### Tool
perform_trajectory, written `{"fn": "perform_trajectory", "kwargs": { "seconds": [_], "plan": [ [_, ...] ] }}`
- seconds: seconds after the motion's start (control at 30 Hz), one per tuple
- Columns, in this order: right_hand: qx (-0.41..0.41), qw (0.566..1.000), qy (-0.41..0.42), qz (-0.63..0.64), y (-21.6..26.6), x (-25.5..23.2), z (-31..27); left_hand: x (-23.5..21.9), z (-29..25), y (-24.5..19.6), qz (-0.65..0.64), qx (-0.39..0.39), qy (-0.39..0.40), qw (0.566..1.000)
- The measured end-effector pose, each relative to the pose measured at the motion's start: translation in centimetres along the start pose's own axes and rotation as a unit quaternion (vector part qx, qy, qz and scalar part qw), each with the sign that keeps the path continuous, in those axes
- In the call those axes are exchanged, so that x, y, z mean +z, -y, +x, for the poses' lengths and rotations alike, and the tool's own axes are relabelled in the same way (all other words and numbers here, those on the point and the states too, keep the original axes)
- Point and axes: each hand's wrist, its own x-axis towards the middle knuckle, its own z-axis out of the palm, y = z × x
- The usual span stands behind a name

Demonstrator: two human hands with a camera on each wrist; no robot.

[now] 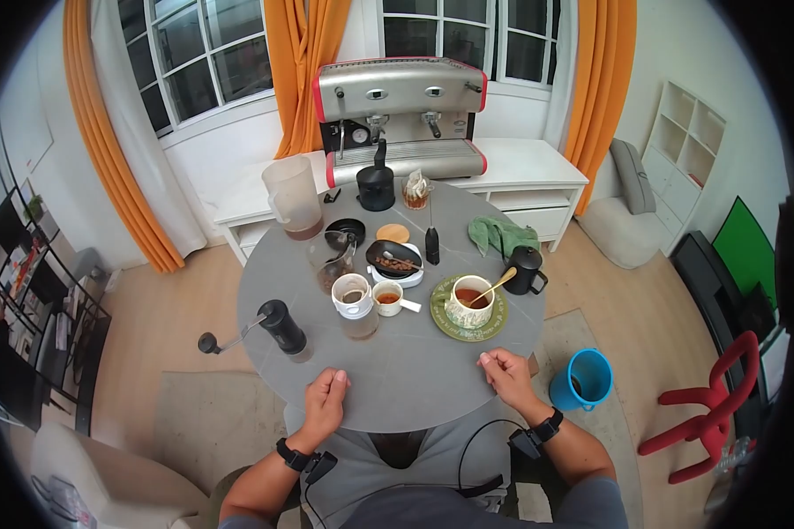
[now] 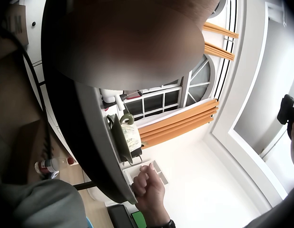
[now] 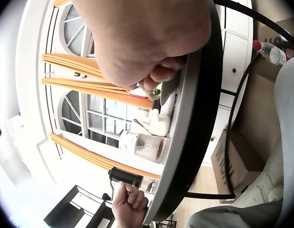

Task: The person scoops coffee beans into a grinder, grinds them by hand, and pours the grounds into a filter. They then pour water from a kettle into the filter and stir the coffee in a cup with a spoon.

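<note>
My left hand (image 1: 325,404) rests at the table's near edge with its fingers loosely curled and nothing in them. Likewise the right hand (image 1: 509,377) lies on the edge further right, holding nothing. Nearest the left hand stands a black hand coffee grinder (image 1: 282,328), its crank pointing left. Beyond the right hand, a patterned cup (image 1: 464,316) of brown liquid sits on a green saucer (image 1: 496,330), a golden spoon (image 1: 505,279) leaning in it. Between them are a white dripper (image 1: 353,304) on a clear glass and a small handled cup (image 1: 385,300) with reddish-brown liquid.
Farther back are a dish of beans (image 1: 393,259), a black frother (image 1: 431,249), a black kettle (image 1: 527,267), a green cloth (image 1: 501,236), a black moka pot (image 1: 376,189) and a clear pitcher (image 1: 293,196). An espresso machine (image 1: 401,115) stands behind. A blue bucket (image 1: 595,377) is on the floor.
</note>
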Motion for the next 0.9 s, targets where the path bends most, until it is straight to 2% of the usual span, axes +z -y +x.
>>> {"fn": "perform_trajectory", "kwargs": {
  "seconds": [0.13,0.3,0.7,0.9],
  "plan": [
    [0.026,0.999,0.005,0.041,0.56,-0.3,0.01,0.16,-0.06,0.4,-0.029,-0.001,0.0,1.0],
    [-0.01,0.999,-0.003,0.038,0.3,0.07,0.01,-0.08,-0.04,0.86,-0.026,0.009,0.007,1.0],
    [-0.03,0.999,-0.009,0.005,0.48,0.08,-0.02,-0.19,-0.14,0.44,-0.036,0.0,0.017,0.999],
    [-0.009,1.0,-0.008,0.002,0.47,0.03,0.01,-0.1,0.01,0.53,-0.035,-0.001,0.018,0.999]
  ]
}}
